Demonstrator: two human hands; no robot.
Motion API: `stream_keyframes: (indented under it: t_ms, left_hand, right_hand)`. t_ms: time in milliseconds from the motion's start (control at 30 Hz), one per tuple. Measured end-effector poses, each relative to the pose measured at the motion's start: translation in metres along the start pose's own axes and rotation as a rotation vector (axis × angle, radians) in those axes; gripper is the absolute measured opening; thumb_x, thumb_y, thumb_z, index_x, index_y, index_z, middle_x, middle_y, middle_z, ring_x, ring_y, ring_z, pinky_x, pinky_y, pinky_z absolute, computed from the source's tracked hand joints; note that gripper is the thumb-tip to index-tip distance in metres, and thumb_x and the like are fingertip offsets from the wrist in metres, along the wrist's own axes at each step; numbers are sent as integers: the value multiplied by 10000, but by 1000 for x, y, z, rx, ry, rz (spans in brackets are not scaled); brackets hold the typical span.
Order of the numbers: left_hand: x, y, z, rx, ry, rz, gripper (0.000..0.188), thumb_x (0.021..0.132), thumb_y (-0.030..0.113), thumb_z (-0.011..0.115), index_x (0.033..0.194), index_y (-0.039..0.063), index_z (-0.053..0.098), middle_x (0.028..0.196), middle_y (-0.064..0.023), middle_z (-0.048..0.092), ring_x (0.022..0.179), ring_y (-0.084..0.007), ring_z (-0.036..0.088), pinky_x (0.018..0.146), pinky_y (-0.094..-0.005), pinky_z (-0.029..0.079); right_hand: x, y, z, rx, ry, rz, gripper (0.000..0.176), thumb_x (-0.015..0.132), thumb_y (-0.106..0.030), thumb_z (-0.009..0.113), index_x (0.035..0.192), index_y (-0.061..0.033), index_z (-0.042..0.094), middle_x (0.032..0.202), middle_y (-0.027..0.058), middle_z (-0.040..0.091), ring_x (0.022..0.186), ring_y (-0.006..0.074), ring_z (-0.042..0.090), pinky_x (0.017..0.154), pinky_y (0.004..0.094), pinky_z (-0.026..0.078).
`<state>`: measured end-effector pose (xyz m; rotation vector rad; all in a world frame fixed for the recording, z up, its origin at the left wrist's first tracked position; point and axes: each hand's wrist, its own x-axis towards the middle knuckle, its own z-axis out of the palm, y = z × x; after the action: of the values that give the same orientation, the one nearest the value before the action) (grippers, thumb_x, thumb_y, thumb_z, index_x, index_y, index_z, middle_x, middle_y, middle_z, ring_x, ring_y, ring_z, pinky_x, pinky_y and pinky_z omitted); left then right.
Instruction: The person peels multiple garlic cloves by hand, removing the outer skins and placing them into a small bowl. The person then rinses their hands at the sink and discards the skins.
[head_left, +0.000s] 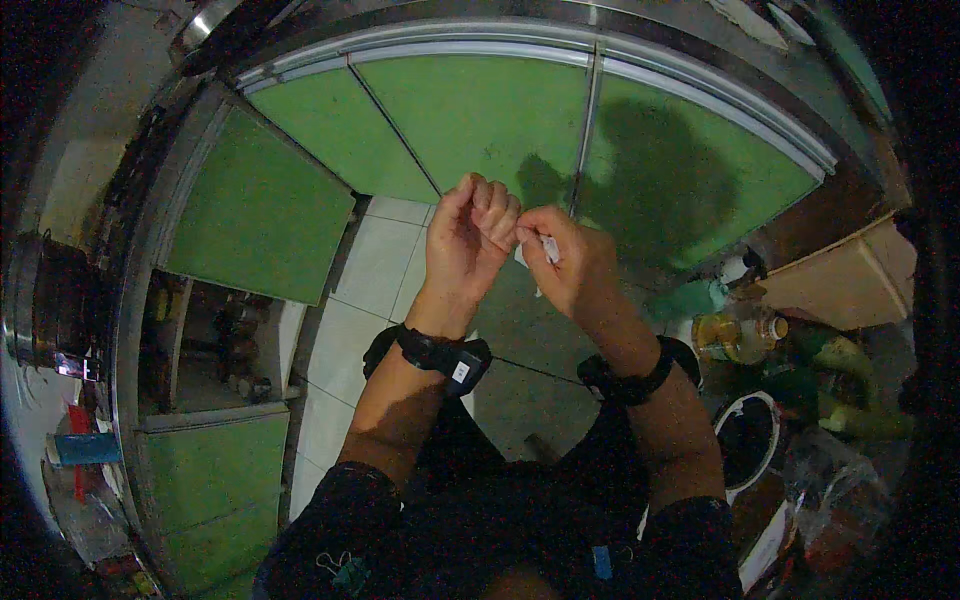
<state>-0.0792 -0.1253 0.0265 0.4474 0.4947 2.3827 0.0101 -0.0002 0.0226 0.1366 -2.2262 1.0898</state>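
My left hand (474, 232) is raised with its palm towards me and its fingers curled in; no object shows in it. Close against its little-finger side is my right hand (568, 259), thumb and forefinger pinched together. A small crumpled white piece, perhaps tissue or thin plastic (551, 249), pokes out between the fingers and palm of the right hand. Each wrist wears a black strap; the left strap carries a black box-shaped device (471, 367) with a white label. Both hands are in the air above the tiled floor (360, 300).
Green cabinet doors (465, 112) under a counter stand ahead, with an open cabinet compartment (232, 345) at left. On the right are a bottle of yellow liquid (739, 337), a white-rimmed bucket (772, 420), clear plastic bags (840, 480) and a cardboard piece (847, 277).
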Motion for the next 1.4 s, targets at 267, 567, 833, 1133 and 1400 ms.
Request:
stream_keyframes:
  t_ms: [267, 567, 833, 1133, 1400]
  left_hand:
    - [-3, -2, 2, 304, -9, 52, 320, 987, 301, 511, 750, 97, 443, 652, 2, 393, 627, -131, 380, 572, -273, 320]
    - [-1, -7, 10, 293, -9, 52, 295, 1010, 287, 525, 799, 91, 458, 691, -6, 405, 627, -126, 381, 604, -264, 347]
    - [-6, -3, 4, -81, -51, -189, 362, 1045, 347, 434, 759, 127, 410, 675, 24, 388, 608, -104, 383, 607, -263, 368]
    - [-9, -7, -1, -105, -11, -248, 351, 1045, 345, 439, 775, 122, 430, 699, 29, 421, 634, -95, 414, 594, -242, 374]
    - [-13, -9, 8, 286, 76, -42, 273, 1032, 291, 491, 850, 87, 495, 800, 5, 467, 695, -97, 458, 632, -236, 398]
  right_hand:
    - [0, -3, -4, 15, -44, 49, 157, 908, -245, 640, 949, -97, 611, 727, 125, 664, 611, 327, 653, 529, 405, 491]
    - [2, -2, -6, 21, 42, 76, 154, 881, -222, 670, 964, -102, 622, 808, 124, 668, 674, 326, 665, 565, 402, 510]
    - [3, -15, -4, -12, 135, 16, 177, 853, -175, 685, 1011, -122, 627, 891, 105, 655, 729, 314, 673, 595, 389, 530]
    - [8, -19, -3, -1, 173, -60, 134, 845, -31, 661, 970, -70, 633, 798, 114, 624, 669, 282, 633, 565, 337, 488]
    - [8, -15, -3, -30, 161, -43, 139, 844, -126, 672, 979, -128, 641, 852, 66, 653, 703, 286, 665, 568, 373, 525]
